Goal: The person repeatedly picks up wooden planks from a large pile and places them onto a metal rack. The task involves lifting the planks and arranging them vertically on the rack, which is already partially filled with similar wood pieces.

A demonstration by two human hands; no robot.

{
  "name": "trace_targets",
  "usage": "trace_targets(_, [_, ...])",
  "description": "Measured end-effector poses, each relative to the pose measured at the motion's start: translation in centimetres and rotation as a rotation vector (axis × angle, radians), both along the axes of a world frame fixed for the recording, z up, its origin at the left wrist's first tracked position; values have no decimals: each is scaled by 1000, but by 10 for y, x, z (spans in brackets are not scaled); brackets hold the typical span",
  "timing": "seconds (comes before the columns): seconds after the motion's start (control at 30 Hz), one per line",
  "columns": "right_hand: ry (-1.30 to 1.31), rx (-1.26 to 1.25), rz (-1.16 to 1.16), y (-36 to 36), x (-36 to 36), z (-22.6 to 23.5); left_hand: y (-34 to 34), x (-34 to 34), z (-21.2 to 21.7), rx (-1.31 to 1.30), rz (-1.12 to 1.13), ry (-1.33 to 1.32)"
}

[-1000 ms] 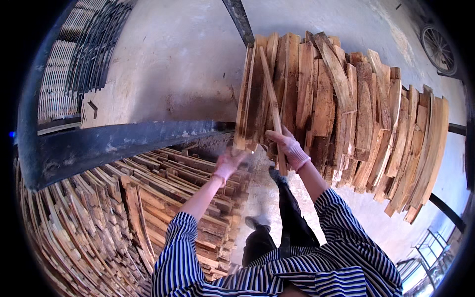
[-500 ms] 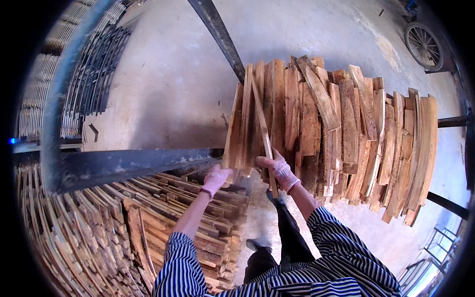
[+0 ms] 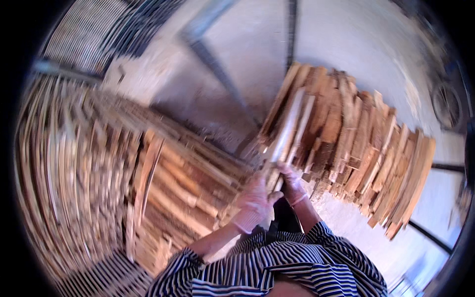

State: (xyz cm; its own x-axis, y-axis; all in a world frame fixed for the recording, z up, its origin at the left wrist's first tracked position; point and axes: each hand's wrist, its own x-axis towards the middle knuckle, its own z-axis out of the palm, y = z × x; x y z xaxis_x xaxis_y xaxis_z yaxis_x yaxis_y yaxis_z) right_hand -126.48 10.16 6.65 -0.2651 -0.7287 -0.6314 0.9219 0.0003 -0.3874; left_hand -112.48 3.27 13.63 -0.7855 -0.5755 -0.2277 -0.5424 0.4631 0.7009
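Note:
My left hand [image 3: 253, 202], in a pale pinkish work glove, is closed around the near end of a few wooden slats [image 3: 287, 134]. Gloved in the same way, my right hand [image 3: 293, 187] grips these slats from the right side, close to my left hand. The slats tilt away from me, and their far ends overlap the left part of a wide stack of rough wooden slats [image 3: 341, 119]. Motion blurs the held slats, so their exact number cannot be made out.
A large pile of stacked wooden strips [image 3: 74, 173] fills the left side, with shorter boards [image 3: 180, 190] beside it. Dark metal bars [image 3: 213, 62] cross the far floor. A spoked wheel [image 3: 447, 105] stands at the far right.
Both hands have drawn closer to my body and to each other, now with slats between them. The view has turned, so the stack and the left pile appear shifted and tilted.

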Motion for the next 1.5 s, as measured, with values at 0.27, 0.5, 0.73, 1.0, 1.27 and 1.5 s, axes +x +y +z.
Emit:
trace_targets(0.27, [692, -219, 480, 93, 124, -59, 9, 143, 35, 410, 164, 317])
trace_targets(0.5, [1300, -685, 749, -13, 275, 43, -41, 281, 163, 528, 496, 1053])
trace_targets(0.73, [960, -851, 768, -121, 388, 107, -64, 433, 142, 186, 470, 874])
trace_targets(1.0, [1123, -696, 1151, -170, 411, 116, -70, 471, 122, 77, 785, 1195])
trace_targets(1.27, [1676, -472, 1551, -145, 345, 172, -16, 650, 148, -69, 1159, 691])
trace_targets(1.5, [2289, -506, 1912, -132, 336, 77, -14, 722, 56, -1, 676, -777])
